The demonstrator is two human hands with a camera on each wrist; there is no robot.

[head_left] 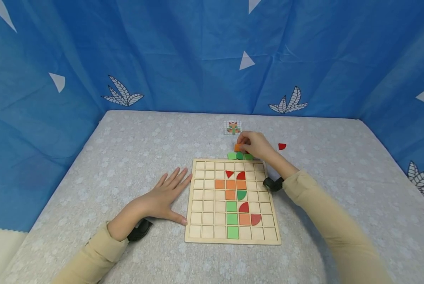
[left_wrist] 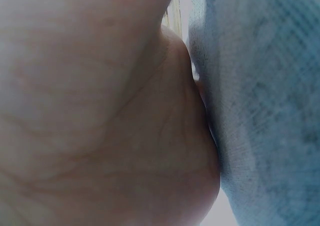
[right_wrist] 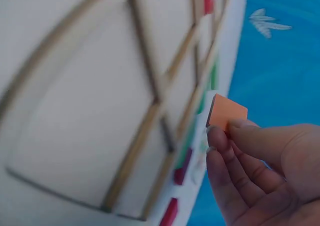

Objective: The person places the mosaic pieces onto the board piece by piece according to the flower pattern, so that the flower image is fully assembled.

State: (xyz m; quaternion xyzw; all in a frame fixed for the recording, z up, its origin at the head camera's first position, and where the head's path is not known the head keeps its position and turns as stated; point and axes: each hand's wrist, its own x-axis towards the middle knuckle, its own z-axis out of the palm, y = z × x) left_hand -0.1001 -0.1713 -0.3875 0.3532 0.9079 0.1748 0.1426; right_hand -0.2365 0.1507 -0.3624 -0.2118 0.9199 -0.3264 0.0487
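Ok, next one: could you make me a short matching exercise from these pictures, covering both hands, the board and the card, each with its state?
1. Left hand
2. Board
3. Card
4. Right hand

A. Printed with a small pattern
B. Pinches an orange tile
C. Spread out by the board's left edge
D. Partly filled with tiles

Pairs: 1-C, 2-D, 3-A, 4-B
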